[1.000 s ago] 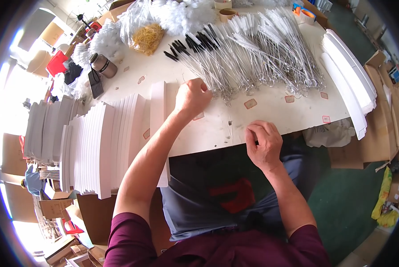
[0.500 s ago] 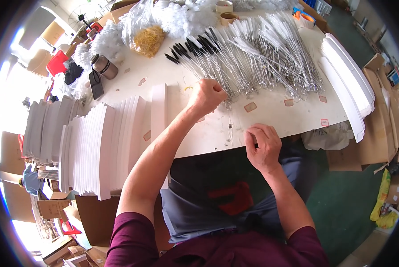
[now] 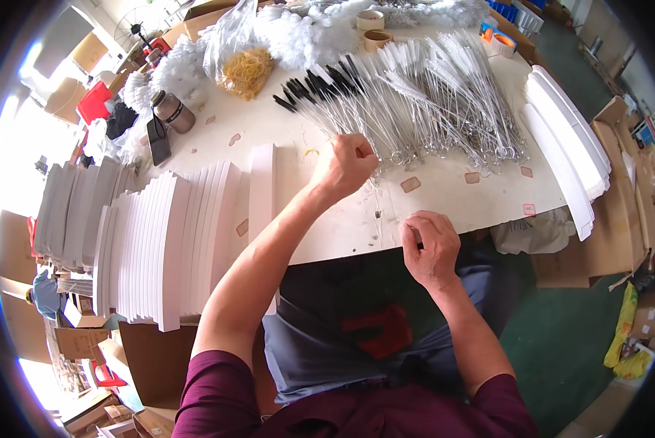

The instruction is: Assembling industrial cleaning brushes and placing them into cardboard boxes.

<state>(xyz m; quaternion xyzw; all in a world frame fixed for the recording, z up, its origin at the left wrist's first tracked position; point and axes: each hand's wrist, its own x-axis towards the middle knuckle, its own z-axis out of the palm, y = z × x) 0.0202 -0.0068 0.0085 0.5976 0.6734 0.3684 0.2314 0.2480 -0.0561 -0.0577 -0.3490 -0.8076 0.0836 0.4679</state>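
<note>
A row of thin brushes (image 3: 444, 95) with twisted wire stems lies across the far part of the table, most with white bristles. Black-bristled brushes (image 3: 320, 84) lie at its left end. My left hand (image 3: 346, 168) is closed in a fist beside the looped wire ends; what its fingers hold, if anything, is hidden. Over the table's near edge, my right hand (image 3: 431, 248) has its fingers curled against the thumb. I cannot make out anything between them.
White folded card strips (image 3: 145, 248) stand in rows at left, with more strips (image 3: 565, 139) at right. Behind lie a bag of yellow rubber bands (image 3: 247, 73), tape rolls (image 3: 377, 39), a bottle (image 3: 173, 111) and a phone (image 3: 158, 140). A cardboard box (image 3: 619, 197) stands right of the table.
The view has shifted slightly, so the table sits a little lower. Both hands keep nearly the same pose and place; the left is slightly farther right.
</note>
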